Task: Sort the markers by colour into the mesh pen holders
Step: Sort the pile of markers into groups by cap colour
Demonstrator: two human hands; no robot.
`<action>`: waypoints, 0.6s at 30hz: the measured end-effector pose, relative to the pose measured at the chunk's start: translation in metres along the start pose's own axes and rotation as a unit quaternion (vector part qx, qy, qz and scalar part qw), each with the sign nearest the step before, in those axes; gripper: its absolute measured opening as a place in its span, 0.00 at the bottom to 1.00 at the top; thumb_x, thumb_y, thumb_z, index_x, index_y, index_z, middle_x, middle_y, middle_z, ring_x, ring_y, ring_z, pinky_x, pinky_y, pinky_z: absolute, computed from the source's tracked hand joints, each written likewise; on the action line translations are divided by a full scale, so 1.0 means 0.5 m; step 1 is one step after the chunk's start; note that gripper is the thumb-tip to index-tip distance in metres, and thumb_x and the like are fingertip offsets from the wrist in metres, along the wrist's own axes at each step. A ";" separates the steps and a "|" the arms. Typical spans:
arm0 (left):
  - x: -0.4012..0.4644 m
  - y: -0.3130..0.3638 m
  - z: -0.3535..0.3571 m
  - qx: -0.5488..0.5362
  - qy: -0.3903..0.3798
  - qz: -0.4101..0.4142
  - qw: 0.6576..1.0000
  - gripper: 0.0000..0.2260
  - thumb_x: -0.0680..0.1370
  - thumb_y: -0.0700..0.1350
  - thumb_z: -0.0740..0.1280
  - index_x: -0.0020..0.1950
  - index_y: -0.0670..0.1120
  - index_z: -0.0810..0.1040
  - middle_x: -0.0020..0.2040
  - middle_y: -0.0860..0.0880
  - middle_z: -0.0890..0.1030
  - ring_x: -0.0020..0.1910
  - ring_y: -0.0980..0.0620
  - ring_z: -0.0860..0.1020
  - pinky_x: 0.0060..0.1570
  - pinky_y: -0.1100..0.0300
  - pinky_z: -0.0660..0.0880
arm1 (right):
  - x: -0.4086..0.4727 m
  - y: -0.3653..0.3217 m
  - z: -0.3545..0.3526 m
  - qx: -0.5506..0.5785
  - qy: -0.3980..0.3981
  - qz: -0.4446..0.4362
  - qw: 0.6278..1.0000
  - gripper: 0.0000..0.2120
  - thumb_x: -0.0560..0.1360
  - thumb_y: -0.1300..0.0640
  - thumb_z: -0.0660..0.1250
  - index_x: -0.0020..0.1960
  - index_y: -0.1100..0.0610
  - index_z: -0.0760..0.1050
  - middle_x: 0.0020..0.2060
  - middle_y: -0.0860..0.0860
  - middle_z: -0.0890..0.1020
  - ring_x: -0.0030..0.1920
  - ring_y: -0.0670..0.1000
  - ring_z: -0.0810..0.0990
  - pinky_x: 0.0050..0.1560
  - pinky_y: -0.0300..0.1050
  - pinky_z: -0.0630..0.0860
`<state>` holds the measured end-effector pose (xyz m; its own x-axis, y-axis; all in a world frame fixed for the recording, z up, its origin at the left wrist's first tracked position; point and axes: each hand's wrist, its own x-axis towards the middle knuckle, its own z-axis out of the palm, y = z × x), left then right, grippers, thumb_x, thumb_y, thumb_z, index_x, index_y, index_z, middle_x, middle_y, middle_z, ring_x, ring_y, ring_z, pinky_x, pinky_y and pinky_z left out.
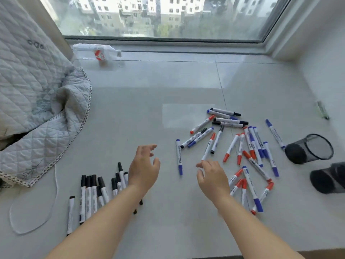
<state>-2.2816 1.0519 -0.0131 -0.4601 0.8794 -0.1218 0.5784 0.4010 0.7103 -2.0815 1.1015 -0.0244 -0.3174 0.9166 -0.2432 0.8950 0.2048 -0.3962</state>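
Markers: black row at 7 o'clock, partly under left forearm. Left hand spread, holding nothing, above floor. Right hand loosely spread, also empty, beside mixed pile of red, blue, black markers at 2 o'clock. Two mesh holders tipped on their sides at 3 o'clock. Quilt at 10, bottle at 11, by window.

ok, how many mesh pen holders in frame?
2, both lying on their sides at the right: one mesh pen holder beside the blue markers, mouth facing the camera; a second holder nearer, cut off by the frame edge. Others may sit out of view.
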 end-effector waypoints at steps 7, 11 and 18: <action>0.105 0.099 0.150 0.081 -0.076 -0.014 0.994 0.13 0.77 0.45 0.61 0.61 0.50 0.73 0.58 0.52 0.75 0.51 0.54 0.76 0.47 0.60 0.71 | 0.120 0.190 -0.106 -0.008 0.032 -0.001 0.999 0.12 0.75 0.59 0.59 0.57 0.55 0.74 0.52 0.51 0.77 0.50 0.49 0.73 0.47 0.40 0.72; 0.163 0.113 0.214 0.174 -0.126 -0.028 0.976 0.15 0.78 0.49 0.59 0.65 0.52 0.70 0.62 0.53 0.74 0.58 0.51 0.73 0.51 0.57 0.72 | 0.196 0.266 -0.131 -0.047 0.022 -0.015 0.999 0.12 0.76 0.58 0.58 0.59 0.55 0.73 0.54 0.51 0.76 0.53 0.49 0.73 0.48 0.40 0.72; 0.219 0.104 0.267 0.288 -0.132 -0.038 0.948 0.14 0.80 0.47 0.53 0.64 0.52 0.71 0.61 0.51 0.73 0.58 0.48 0.72 0.48 0.55 0.71 | 0.322 0.307 -0.144 -0.106 -0.015 -0.064 0.992 0.16 0.76 0.58 0.58 0.64 0.55 0.71 0.60 0.51 0.74 0.59 0.53 0.69 0.54 0.46 0.71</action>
<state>-2.2121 1.2030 -0.0821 -0.3754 0.8450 -0.3808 0.8570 0.4729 0.2046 -1.9729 1.3054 -0.0608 -0.4389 0.8685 -0.2305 0.8916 0.3891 -0.2315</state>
